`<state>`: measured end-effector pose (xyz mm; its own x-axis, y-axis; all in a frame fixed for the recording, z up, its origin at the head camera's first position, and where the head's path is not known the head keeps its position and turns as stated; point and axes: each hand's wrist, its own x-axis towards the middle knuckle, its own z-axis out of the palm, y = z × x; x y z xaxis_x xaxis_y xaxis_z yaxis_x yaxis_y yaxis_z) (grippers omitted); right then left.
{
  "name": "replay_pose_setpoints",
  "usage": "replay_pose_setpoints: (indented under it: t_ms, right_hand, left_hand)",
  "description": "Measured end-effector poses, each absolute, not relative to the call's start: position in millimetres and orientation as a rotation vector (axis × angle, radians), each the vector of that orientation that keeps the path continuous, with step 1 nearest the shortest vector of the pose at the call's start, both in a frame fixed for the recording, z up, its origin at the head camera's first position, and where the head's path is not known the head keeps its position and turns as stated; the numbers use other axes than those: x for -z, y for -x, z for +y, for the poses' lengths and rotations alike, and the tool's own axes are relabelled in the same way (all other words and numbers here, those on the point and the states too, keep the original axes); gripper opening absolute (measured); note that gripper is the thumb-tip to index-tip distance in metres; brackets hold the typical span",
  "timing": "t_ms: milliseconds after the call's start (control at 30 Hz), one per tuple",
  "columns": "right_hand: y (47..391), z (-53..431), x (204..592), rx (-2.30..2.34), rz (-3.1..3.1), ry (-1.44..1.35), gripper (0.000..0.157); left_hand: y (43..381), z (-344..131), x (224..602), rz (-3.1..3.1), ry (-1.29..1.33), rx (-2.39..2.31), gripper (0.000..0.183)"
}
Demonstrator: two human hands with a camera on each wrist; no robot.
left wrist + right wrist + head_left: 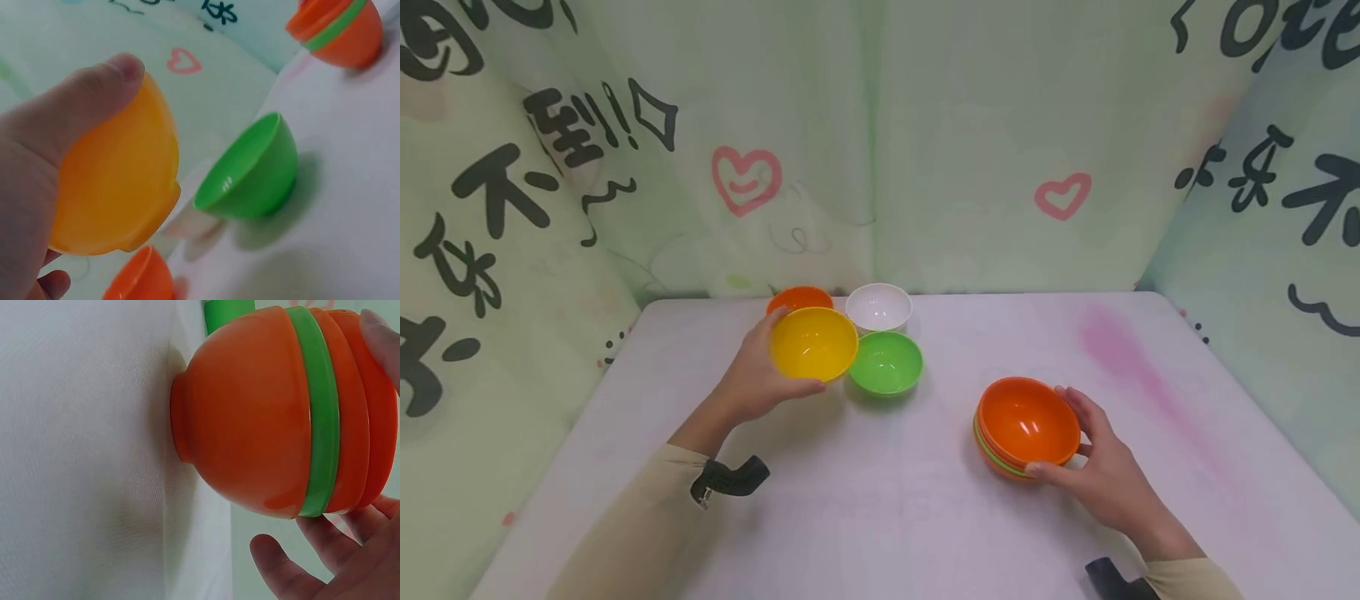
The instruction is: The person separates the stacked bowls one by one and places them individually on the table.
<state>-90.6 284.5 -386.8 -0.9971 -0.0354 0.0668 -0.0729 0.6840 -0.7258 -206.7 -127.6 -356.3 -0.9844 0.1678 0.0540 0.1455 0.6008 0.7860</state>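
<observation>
- Nearest, at 4 o'clock in the head view, the right hand (1107, 468) grasped the stack (1030, 423), thumb at the rim's 5 to 6 o'clock, a finger round near its 2 o'clock.
- The stack showed 4 bowls in the right wrist view: orange, green, orange, orange, from the foot up. Its long axis stood close to upright, openings up; I could not tell whether its foot touched the table (887, 517).
- At 8 o'clock, the left hand (758, 375) gripped the yellow bowl (814, 343) by its side, lifted clear of the table.
- The yellow bowl opened upward, with its foot toward the table; its rim was round, so no long axis stood out.
- The step in hand looked like carrying the yellow bowl to the stack, between 3 and 4 o'clock from it. The next move seemed to call for bringing it over the top, foot down, while the right hand steadied the stack.
- From the yellow bowl, the green bowl (886, 367) sat between 3 and 4 o'clock, the white bowl (878, 307) at 2, and the orange bowl (801, 296), partly hidden, near 12.
- Farthest, the wall (955, 100) bore 2 red hearts (744, 187), at 10 and 2 o'clock.
</observation>
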Motion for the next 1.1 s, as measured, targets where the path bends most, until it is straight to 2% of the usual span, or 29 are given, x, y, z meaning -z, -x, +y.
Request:
replay_pose_setpoints:
  t_ms: [467,1100]
  right_hand:
    - [87.8,287.0,385.9,-1.172,-2.836,-0.098,0.11]
    - [89.4,285.6,385.7,-1.204,-2.814,-0.126,0.109]
  left_hand:
    - [211.0,-155.1,397.5,2.728,-0.102,-1.341,0.12]
    - [226.4,-153.8,419.0,2.631,0.029,-1.284,0.124]
